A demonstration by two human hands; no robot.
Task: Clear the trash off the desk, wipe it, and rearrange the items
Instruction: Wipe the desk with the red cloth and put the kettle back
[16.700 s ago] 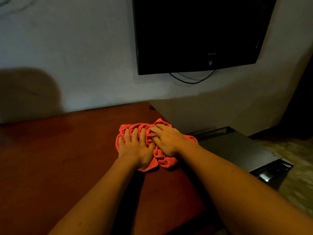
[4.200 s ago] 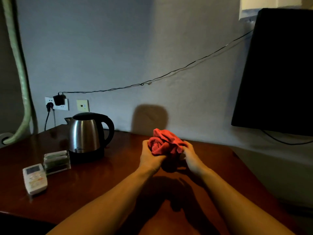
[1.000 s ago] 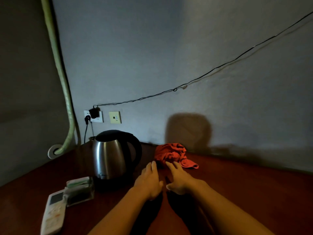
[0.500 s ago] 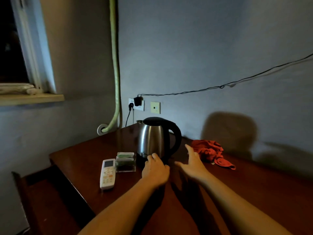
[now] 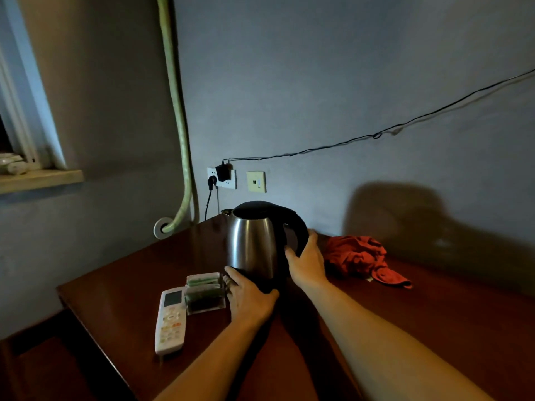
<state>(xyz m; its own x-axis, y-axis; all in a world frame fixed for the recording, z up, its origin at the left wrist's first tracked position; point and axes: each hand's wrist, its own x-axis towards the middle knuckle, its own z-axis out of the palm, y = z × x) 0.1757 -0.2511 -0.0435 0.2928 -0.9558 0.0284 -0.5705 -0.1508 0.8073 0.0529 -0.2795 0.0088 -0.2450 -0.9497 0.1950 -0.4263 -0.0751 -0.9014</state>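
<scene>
Dim corner of a room, grey walls, with a dark red-brown tabletop set into it; only the head view is available.

Step in hand, as I judge it: rearranging the items. No trash is visible on the surface, and the red cloth lies crumpled near the back edge, so wiping looks finished.

My left hand rests against the black base of the kettle, fingers extended rather than gripping. My right hand curls around the kettle's black handle, holding it.

The kettle stands upright toward the back left corner. Next move, in my view: lift or slide it steadily, keeping it upright and minding its cord to the wall socket.

Count: one kettle, one cloth, one white remote control near the left edge, one clear holder of sachets just beside it, touching or nearly so.
</scene>
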